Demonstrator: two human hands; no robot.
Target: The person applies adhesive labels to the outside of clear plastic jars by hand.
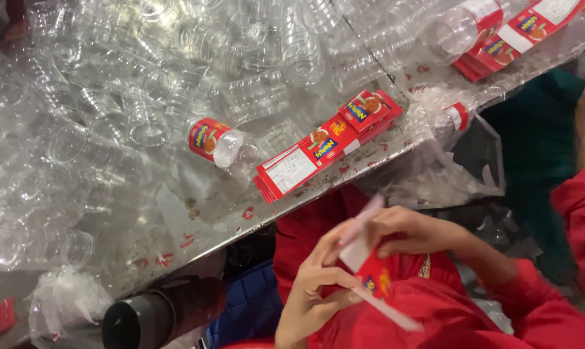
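Both hands share a narrow grip on one red label sleeve (372, 274), held over the lap below the worktop (176, 213) edge. In the head view, the left hand (308, 294) pinches its lower side with thumb and fingers, while the right hand (405, 232) curls over the pale upper end, apparently working it open; no bottle is in either hand.

On the worktop, just above the hands, lies a stack of flat red labels (325, 145). Beside it, one labelled bottle (221, 143) lies on its side. A large heap of clear bare bottles (176, 71) covers the worktop's far side. At the upper right, another label stack (519, 32) sits under a second sleeved bottle (464, 26).

Judging from this, only a couple of bottles wear sleeves and most of the heap is still bare, so the labelling looks far from finished.
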